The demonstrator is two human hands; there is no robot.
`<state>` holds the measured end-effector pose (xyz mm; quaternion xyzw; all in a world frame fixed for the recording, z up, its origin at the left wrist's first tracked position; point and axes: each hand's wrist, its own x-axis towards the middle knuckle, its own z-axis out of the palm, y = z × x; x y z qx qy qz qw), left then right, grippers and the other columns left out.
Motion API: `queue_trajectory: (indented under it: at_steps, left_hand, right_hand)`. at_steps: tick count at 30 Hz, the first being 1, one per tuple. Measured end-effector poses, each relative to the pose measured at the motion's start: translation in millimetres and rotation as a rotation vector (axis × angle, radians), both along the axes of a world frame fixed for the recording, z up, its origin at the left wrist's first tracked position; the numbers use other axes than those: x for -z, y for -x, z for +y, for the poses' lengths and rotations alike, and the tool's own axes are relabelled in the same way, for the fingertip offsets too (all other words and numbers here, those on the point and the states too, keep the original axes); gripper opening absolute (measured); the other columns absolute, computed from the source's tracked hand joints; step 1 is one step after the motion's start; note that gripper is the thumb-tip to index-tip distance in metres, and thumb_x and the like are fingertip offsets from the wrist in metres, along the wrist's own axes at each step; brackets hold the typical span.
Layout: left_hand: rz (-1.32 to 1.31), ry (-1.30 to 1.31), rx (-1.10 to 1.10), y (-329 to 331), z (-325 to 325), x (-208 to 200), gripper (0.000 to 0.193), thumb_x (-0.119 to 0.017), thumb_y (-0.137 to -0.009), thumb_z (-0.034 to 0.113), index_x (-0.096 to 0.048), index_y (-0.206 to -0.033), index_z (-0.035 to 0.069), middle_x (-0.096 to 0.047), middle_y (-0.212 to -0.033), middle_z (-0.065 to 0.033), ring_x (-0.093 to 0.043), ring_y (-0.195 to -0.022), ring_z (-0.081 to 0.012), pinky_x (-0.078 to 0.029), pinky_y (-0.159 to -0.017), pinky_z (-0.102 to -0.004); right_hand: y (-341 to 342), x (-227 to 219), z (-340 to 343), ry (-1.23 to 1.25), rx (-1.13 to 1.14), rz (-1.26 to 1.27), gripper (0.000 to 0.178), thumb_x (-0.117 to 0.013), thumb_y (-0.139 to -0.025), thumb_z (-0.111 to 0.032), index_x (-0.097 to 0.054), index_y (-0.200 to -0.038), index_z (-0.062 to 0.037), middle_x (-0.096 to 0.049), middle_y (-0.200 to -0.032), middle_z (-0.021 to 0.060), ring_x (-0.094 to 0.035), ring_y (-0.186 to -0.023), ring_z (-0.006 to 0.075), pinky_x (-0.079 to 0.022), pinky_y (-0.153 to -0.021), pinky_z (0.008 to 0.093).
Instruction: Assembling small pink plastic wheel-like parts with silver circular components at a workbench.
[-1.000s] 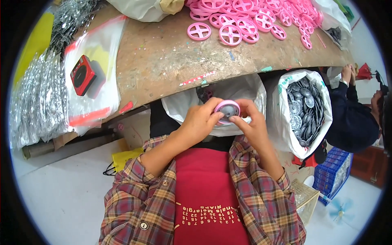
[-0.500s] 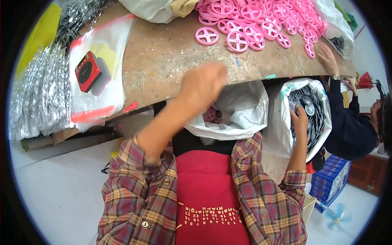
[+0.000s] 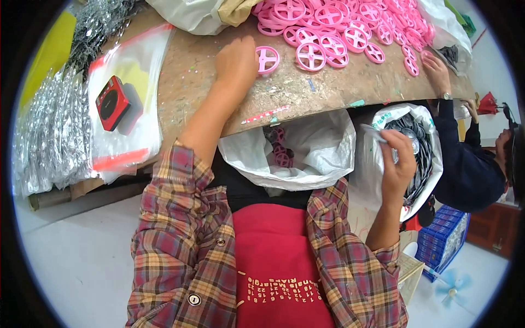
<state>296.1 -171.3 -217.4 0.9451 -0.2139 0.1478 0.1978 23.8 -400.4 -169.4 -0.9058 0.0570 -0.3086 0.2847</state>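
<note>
My left hand (image 3: 236,61) is over the worktable, its fingers closed at the left edge of a pink spoked wheel (image 3: 267,59), which looks slightly tilted. Its fingertips are partly hidden behind the hand. Above the near side of a white sack of grey discs (image 3: 418,158), my right hand (image 3: 399,164) pinches a thin, pale grey round piece (image 3: 374,133), blurred and seen nearly edge-on. Between my forearms an open white sack (image 3: 333,143) hangs below the table edge, with several pink and dark wheels (image 3: 282,156) inside.
A large heap of pink wheels (image 3: 333,41) covers the far side of the table (image 3: 191,71). At left lie clear plastic bags (image 3: 145,98), a red-and-black device (image 3: 111,104) and silvery packets (image 3: 54,131). Another person's hand (image 3: 436,74) rests by the heap at right.
My left hand has moved from above the open sack up and left to the nearest pink wheel, which has shifted slightly nearer. My right hand has lifted a grey piece out of its sack.
</note>
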Motion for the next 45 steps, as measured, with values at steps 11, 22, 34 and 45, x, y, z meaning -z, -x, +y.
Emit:
queue_trajectory:
  at_steps: [11,22,34,45]
  left_hand:
    - [1.111,0.885,0.249,123,14,-17,0.023,-0.057,-0.084,0.016,-0.058,-0.1,0.0,-0.065,-0.089,-0.01,-0.063,-0.077,-0.0165,-0.051,-0.066,-0.0302]
    - [1.484,1.228,0.318,155,4,-29,0.025,-0.052,-0.093,0.015,-0.048,-0.114,0.002,-0.064,-0.094,-0.0076,-0.065,-0.084,-0.0149,-0.054,-0.071,-0.0258]
    - [0.731,0.722,0.505,169,11,-11,0.03,-0.057,-0.09,0.011,-0.055,-0.119,0.003,-0.066,-0.087,-0.0134,-0.065,-0.076,-0.0149,-0.05,-0.067,-0.0308]
    - [1.009,0.866,0.488,182,6,8,0.042,-0.061,-0.086,0.004,-0.049,-0.126,0.005,-0.067,-0.097,-0.0173,-0.069,-0.08,-0.025,-0.054,-0.069,-0.0326]
  right_hand:
    - [-52,6,63,0.248,-0.338,-0.15,0.031,-0.067,-0.069,0.009,-0.07,-0.097,-0.0043,-0.065,-0.098,0.0093,-0.059,-0.084,0.022,-0.047,-0.072,0.0306]
    - [-45,22,67,0.294,-0.219,-0.174,0.031,-0.063,-0.072,0.0,-0.07,-0.102,-0.007,-0.066,-0.104,0.0088,-0.061,-0.092,0.0254,-0.047,-0.082,0.0348]
    - [-34,20,61,-0.561,-0.343,0.36,0.023,-0.053,-0.094,-0.008,-0.061,-0.113,0.0024,-0.064,-0.091,0.0064,-0.057,-0.068,0.0091,-0.047,-0.059,0.0222]
    - [-9,54,61,-1.053,-0.399,0.386,0.034,-0.058,-0.09,-0.004,-0.05,-0.123,-0.0011,-0.061,-0.106,0.0078,-0.058,-0.086,0.0104,-0.049,-0.071,0.023]
